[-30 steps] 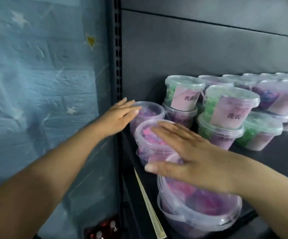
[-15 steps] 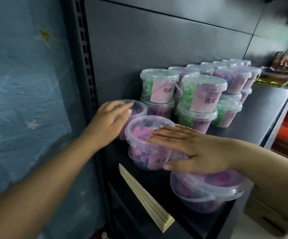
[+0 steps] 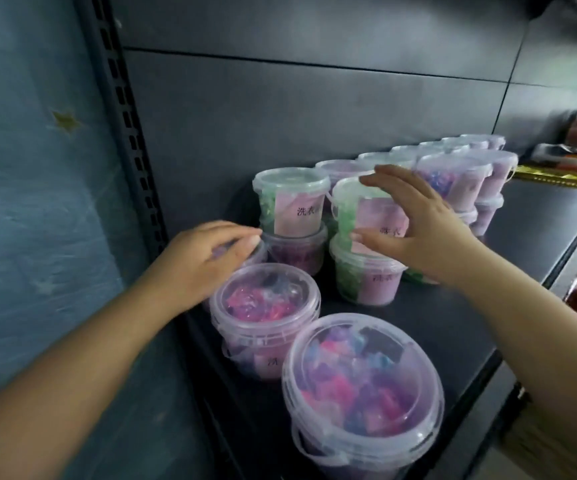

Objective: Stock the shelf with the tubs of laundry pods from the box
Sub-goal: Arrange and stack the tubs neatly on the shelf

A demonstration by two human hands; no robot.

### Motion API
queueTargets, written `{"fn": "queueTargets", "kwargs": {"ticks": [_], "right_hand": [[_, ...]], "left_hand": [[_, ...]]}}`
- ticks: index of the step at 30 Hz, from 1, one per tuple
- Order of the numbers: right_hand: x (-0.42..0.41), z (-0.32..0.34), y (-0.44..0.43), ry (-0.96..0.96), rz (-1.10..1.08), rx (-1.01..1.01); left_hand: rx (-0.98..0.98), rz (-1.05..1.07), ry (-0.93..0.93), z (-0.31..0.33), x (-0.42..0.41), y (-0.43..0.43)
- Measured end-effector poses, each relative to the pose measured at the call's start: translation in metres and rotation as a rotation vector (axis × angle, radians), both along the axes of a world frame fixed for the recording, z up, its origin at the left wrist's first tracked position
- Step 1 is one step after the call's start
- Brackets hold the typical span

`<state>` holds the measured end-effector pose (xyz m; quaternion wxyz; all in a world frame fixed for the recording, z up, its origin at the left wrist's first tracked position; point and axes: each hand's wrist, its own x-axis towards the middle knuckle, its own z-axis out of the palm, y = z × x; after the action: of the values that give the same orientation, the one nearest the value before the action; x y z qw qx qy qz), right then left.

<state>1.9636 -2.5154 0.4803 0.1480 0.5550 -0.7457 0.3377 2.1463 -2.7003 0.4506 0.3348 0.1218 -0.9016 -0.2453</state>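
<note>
A person's two bare hands work among clear plastic tubs of laundry pods on a dark metal shelf [image 3: 453,327], beside its slotted upright at the left end. The left hand [image 3: 207,258] lies curled, fingers loosely together, over the lid of a tub at the back-left corner [image 3: 257,252], most of which it hides; whether it grips or merely rests cannot be told. The right hand [image 3: 415,226] is spread wide, thumb low and fingers high, around a green-pod tub [image 3: 356,206] stacked on a second green-pod tub [image 3: 366,271], close to it but not visibly clamped. Just left of that pair stands another stack: a green tub with a pink label [image 3: 290,202] on a purple one [image 3: 295,252]. Two pink-and-purple tubs run toward the front edge, the middle tub [image 3: 264,317] and, nearest the camera, the front tub [image 3: 359,393], touching or nearly so. More stacked tubs [image 3: 467,174] line the back of the shelf to the right. No box is in view.

By appearance the tubs are thin-walled, rigid enough to stack but likely to flex under a hard squeeze, smooth and a little slippery, moderately weighty when full, with soft pods that shift inside. The safest hold is probably a wide span around the wall just under the lid rim, or by the thin bail handle; pressing on the lid centre risks popping it.
</note>
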Motion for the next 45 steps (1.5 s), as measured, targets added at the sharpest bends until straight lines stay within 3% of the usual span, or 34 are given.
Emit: {"fn": "queueTargets", "kwargs": {"ticks": [3, 8, 12, 24, 31, 39, 41, 45], "right_hand": [[-0.041, -0.025, -0.004, -0.052, -0.116, -0.016], [-0.066, -0.072, -0.006, -0.354, 0.046, -0.221], [-0.072, -0.084, -0.018, -0.472, 0.15, -0.173], [-0.108, -0.082, -0.008, -0.507, 0.122, -0.132], [-0.131, -0.086, -0.005, -0.481, -0.037, -0.168], [-0.139, -0.09, -0.003, -0.525, -0.067, -0.213], [-0.139, -0.092, -0.002, -0.519, -0.064, -0.214], [-0.141, -0.094, -0.001, -0.499, -0.055, -0.185]], "left_hand": [[-0.136, 0.174, -0.05, 0.034, -0.039, 0.003], [-0.166, 0.423, -0.357, 0.051, -0.119, 0.003], [-0.128, 0.491, -0.507, 0.05, -0.143, -0.004], [-0.057, 0.559, -0.247, 0.057, -0.108, 0.012], [-0.035, 0.558, -0.189, 0.067, -0.088, 0.029], [-0.128, 0.297, 0.047, 0.113, -0.163, 0.079], [-0.149, 0.23, 0.004, 0.119, -0.199, 0.089], [-0.23, 0.219, -0.269, 0.117, -0.257, 0.099]]}}
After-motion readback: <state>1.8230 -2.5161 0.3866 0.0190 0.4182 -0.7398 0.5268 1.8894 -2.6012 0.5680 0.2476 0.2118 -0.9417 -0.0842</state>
